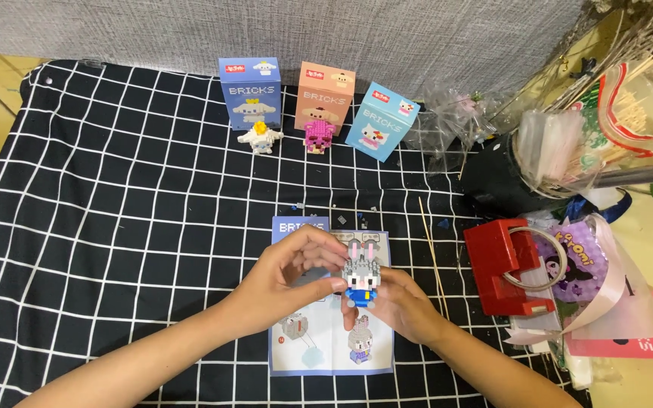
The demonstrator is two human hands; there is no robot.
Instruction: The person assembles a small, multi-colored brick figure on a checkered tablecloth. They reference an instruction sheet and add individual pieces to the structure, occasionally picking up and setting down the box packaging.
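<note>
figure (360, 275) above sheet (301, 355), boxes (324, 97) behind

Both hands (341, 287) together, fingers curled.

Head-worn view, steeply downward, seemingly close

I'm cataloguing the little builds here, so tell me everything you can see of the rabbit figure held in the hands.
The rabbit figure is a small model of tiny plastic bricks: grey head, two upright grey ears with pink insides, white face, blue body. It looks nearly or fully built. It stands upright, facing the camera, held above the instruction sheet on the checked cloth. The left hand pinches its head side; the right hand supports it from below and behind.
</note>
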